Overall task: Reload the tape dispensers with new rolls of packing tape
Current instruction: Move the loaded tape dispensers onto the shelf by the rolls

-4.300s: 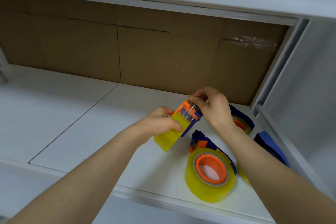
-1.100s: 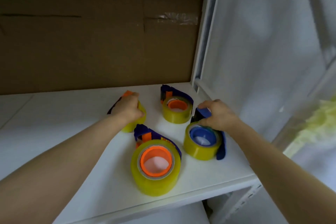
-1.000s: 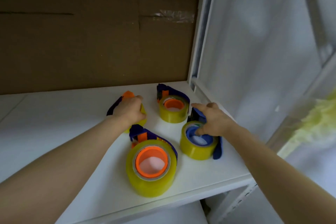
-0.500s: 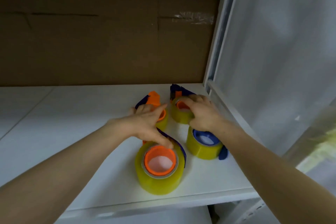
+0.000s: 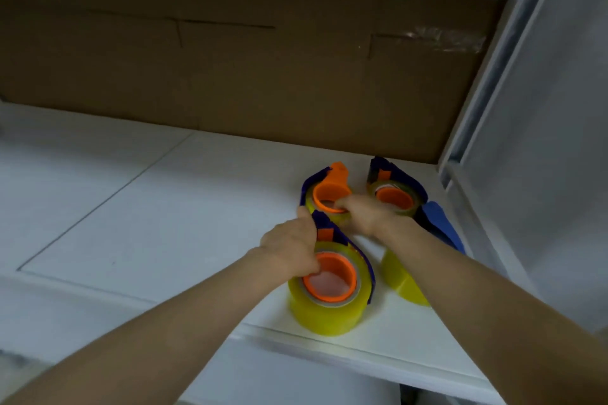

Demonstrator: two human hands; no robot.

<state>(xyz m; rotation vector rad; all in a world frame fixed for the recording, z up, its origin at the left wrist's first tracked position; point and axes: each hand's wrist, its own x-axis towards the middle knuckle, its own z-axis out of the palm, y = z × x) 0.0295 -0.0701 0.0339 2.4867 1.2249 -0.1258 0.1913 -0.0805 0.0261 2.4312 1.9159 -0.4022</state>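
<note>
1. Landmark: the front dispenser [image 5: 329, 312] is a dark-blue plastic frame carrying a thick, yellow-tinted roll of packing tape on a round orange hub. It lies flat near the front edge of the white shelf board [image 5: 148, 223].
2. The left hand [image 5: 289, 250] lies on the front dispenser's left side. Its fingers run along the blue neck and its thumb sits at the hub rim, so it clasps the frame.
3. The right hand [image 5: 368, 217] is just behind the front dispenser. Its fingertips reach into the orange hub of the rear-left dispenser [image 5: 324, 189], a blue-and-orange plastic frame with a thinner yellow roll. Motion blur hides whether the fingers close on the hub, so this cannot be told.
4. The rear-right dispenser [image 5: 394, 197] sits behind and to the right of the front dispenser. It has a blue frame, an orange hub and a yellow roll, and neither hand touches it.
5. The blue dispenser [image 5: 441, 223] lies directly right of the front dispenser. It has an all-blue frame, and its yellow roll is partly hidden under the right forearm.
6. The brown cardboard back panel [image 5: 263, 76] stands well behind the front dispenser.
7. Progress, as a judgement: all four dispensers in view carry rolls, so loading appears largely done. The frame does not show whether each tape end is threaded to its cutter. Checking that, and tidying the group, may be what is left.
</note>
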